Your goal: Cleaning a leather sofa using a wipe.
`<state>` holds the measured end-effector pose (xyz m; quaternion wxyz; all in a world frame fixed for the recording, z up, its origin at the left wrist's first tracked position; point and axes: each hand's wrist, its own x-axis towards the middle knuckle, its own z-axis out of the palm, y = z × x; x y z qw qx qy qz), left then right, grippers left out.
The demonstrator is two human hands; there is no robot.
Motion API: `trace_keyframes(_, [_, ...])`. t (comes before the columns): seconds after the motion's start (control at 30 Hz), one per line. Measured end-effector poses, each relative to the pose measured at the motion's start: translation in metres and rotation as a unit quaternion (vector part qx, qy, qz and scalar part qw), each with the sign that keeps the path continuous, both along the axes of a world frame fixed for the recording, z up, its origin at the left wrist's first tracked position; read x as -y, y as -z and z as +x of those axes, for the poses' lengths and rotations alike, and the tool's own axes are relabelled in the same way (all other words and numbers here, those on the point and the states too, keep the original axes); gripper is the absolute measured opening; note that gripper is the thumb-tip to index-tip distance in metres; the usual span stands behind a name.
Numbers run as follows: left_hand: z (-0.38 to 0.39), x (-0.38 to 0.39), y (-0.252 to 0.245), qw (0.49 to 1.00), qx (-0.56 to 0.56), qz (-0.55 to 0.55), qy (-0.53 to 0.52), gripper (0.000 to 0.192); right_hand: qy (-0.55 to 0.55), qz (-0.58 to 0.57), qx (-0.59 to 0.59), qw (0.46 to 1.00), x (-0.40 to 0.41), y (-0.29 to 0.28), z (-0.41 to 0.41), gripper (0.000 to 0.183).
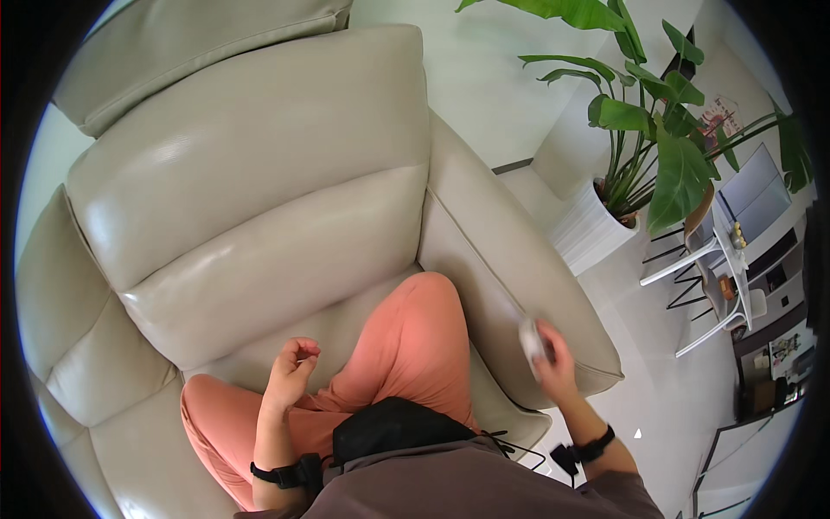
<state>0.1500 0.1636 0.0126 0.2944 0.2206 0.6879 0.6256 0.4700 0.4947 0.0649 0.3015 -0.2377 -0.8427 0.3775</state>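
Against the beige leather sofa's armrest (512, 253), my right hand (556, 363) grips a small white object (533, 347), blurred, so its kind cannot be told. My left hand (290, 376) hovers above my lap with its fingers curled; a thin pale thing may lie between thumb and fingers, too small to tell. Salmon-pink trousers (415, 331) cover my bent legs on the seat. A black pouch (395, 428) rests at my waist, with dark cords beside it. Each forearm wears a black strap with a small black device.
The sofa's backrest (272, 149) rises in front of me. Beyond the armrest stands a large leafy plant (681, 168) in a ribbed white pot (593, 227). A white-legged table (733, 259) with chairs is farther right, on a pale glossy floor (622, 337).
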Motion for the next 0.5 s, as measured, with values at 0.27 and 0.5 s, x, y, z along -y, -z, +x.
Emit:
trace_keyframes(0.27, [0.005, 0.014, -0.008, 0.999, -0.017, 0.021, -0.042, 0.021, -0.311, -0.587, -0.129, 0.736, 0.031, -0.081, -0.169, 0.056])
trace_keyframes(0.5, [0.006, -0.002, -0.032, 0.996, -0.055, 0.028, -0.058, 0.023, -0.314, -0.525, -0.162, 0.774, 0.061, -0.075, -0.206, 0.052])
